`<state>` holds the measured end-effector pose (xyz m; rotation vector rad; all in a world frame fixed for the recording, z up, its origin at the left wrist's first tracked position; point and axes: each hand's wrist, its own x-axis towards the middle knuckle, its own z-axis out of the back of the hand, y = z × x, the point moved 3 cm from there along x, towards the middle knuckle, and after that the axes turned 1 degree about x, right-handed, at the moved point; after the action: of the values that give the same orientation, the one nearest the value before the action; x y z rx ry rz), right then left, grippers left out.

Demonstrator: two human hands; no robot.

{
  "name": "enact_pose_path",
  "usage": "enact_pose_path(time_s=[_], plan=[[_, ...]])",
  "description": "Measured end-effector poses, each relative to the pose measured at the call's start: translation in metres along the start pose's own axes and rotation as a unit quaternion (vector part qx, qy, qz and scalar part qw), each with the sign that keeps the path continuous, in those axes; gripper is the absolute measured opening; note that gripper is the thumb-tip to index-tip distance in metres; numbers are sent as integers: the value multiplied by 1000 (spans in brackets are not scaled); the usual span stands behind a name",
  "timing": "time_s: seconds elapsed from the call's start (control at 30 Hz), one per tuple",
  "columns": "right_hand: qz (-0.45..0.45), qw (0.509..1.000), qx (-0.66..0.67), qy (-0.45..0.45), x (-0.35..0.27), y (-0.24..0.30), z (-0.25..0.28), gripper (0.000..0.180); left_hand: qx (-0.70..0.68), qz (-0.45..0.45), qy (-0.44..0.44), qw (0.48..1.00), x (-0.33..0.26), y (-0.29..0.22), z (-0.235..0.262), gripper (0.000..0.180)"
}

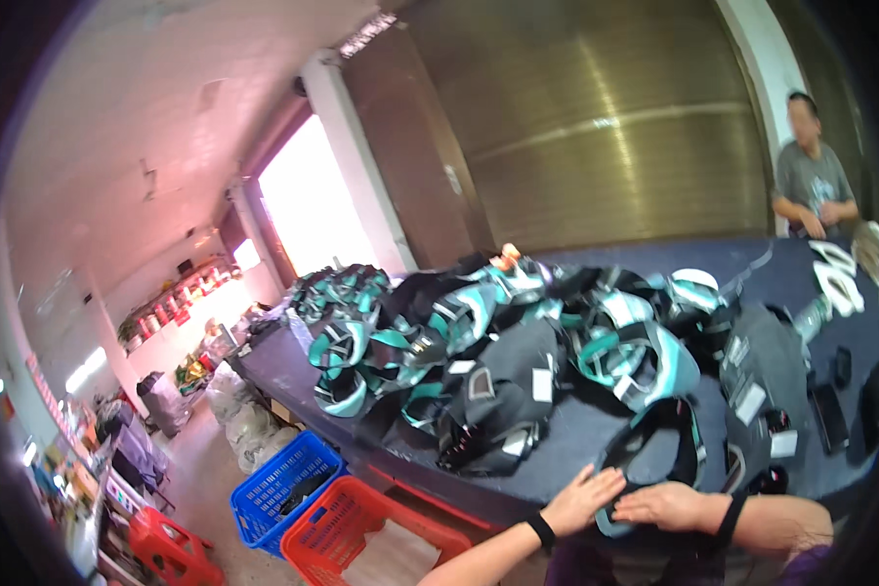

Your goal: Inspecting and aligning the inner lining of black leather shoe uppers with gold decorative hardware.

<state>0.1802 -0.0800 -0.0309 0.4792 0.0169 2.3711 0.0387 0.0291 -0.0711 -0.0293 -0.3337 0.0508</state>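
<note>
My left hand reaches in at the table's near edge, its fingers stretched out and held close together. My right hand lies beside it, fingers straight and pointing left. Both hands rest at the near side of a black cap that lies with its hollow side up. A pale blue edge shows below the right fingers; whether it belongs to this cap I cannot tell. Just beyond lies a teal, white and black cap. A dark grey fabric piece with white tags is to the right.
A heap of teal and black caps spreads over the dark table. A black phone lies right. Orange and blue baskets stand left, near a red stool. A person is at the far right.
</note>
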Motion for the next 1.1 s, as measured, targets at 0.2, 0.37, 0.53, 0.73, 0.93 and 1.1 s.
enact_pose_path(time_s=[0.2,0.37,0.53,0.73,0.93,1.1], plan=[[-19,981,-62,-181,18,0,65,18,-157,-65,-241,955,29,-6,51,52],[-28,949,-117,-290,29,-6,125,13,-102,-70,-327,937,60,-8,125,38],[-169,940,-70,-288,26,-14,155,17,-38,-72,-354,932,84,-9,157,37],[-250,909,258,-213,17,-8,168,14,-86,-53,-350,931,95,-24,180,16],[-303,807,442,-247,2,-14,151,20,-611,128,-163,764,105,-18,172,34],[-357,729,519,-267,-7,-19,141,25,-645,109,-15,756,92,-13,152,45]])
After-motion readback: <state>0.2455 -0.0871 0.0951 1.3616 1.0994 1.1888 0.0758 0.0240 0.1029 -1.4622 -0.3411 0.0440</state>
